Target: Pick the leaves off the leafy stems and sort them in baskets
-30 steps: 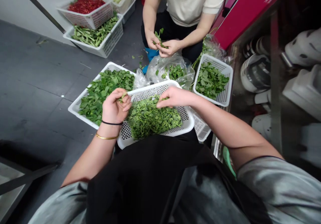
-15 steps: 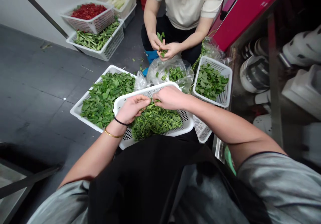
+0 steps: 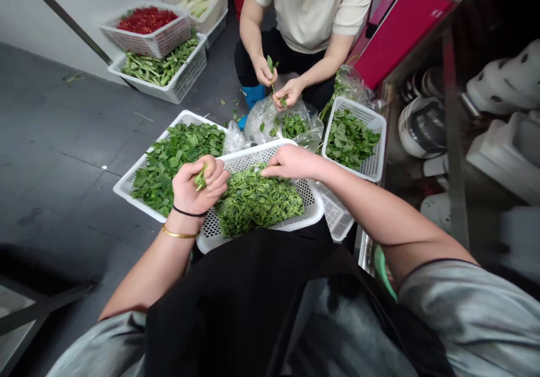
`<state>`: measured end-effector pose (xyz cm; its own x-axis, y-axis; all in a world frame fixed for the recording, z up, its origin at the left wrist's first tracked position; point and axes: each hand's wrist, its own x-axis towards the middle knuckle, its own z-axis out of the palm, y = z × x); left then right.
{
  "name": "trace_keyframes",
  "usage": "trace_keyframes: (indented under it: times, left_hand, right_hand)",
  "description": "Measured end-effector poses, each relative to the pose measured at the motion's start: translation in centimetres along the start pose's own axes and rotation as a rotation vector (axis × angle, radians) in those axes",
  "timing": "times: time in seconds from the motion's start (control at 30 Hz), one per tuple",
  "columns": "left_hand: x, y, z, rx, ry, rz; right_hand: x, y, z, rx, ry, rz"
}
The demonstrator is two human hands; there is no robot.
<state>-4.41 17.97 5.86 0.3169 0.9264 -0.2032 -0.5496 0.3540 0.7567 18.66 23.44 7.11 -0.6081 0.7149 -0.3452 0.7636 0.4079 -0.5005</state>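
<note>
Your left hand (image 3: 198, 188) is curled around a small green sprig (image 3: 199, 179) at the 9 o'clock rim of the near basket (image 3: 312, 208). Your right hand (image 3: 291, 163) pinches stems from the greens (image 3: 257, 200) heaped inside it, at 12 o'clock.

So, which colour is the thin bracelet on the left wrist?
Gold; the bracelet sits below a black band on the left hand, head view.
</note>
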Motion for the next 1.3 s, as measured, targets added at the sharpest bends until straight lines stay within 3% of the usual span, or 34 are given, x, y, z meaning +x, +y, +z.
trace_keyframes:
  times: [0.1,0.2,0.3,0.43,0.57,0.67,0.77,0.83,0.9,1.0,1.17,1.3]
  left_hand:
    - [0.4,-0.3,-0.7,-0.041,0.096,-0.045]
    - [0.8,-0.9,-0.9,-0.004,0.088,-0.071]
    - [1.0,-1.4,-0.7,0.102,0.049,-0.107]
    - [1.5,-2.4,0.1,0.241,0.127,-0.202]
    - [1.9,-3.3,0.7,0.307,0.109,-0.170]
    - [1.8,-2.9,0.1,0.236,0.140,-0.105]
    - [1.6,-2.1,-0.8,0.073,0.141,-0.133]
    - [1.4,-1.6,-1.2,-0.015,0.133,-0.165]
    - [1.3,-1.4,-1.4,-0.047,0.135,-0.193]
    - [1.2,-1.5,-1.4,-0.051,0.145,-0.221]
    - [1.4,-2.1,-1.8,-0.018,0.209,-0.255]
    - [1.6,-2.6,-2.0,0.006,0.174,-0.213]
  right_hand:
    - [2.6,0.4,1.5,-0.367,0.019,0.161]
    - [4.5,0.4,2.5,-0.409,-0.058,0.208]
    - [4.0,0.6,1.9,-0.189,0.007,0.200]
    - [1.4,0.3,0.9,0.410,0.000,0.089]
    - [0.1,-0.8,1.3,0.516,0.017,0.023]
    - [0.8,-0.6,1.5,0.429,0.091,0.028]
    - [2.7,-0.2,2.1,0.045,0.135,0.100]
    - [4.0,-0.3,2.8,-0.243,0.066,0.095]
    - [4.9,-0.6,3.4,-0.393,-0.031,0.051]
    - [4.5,-0.6,2.9,-0.415,-0.044,0.025]
    - [2.4,0.3,0.4,-0.246,-0.134,-0.004]
    - [4.1,-1.1,1.8,-0.331,-0.018,0.105]
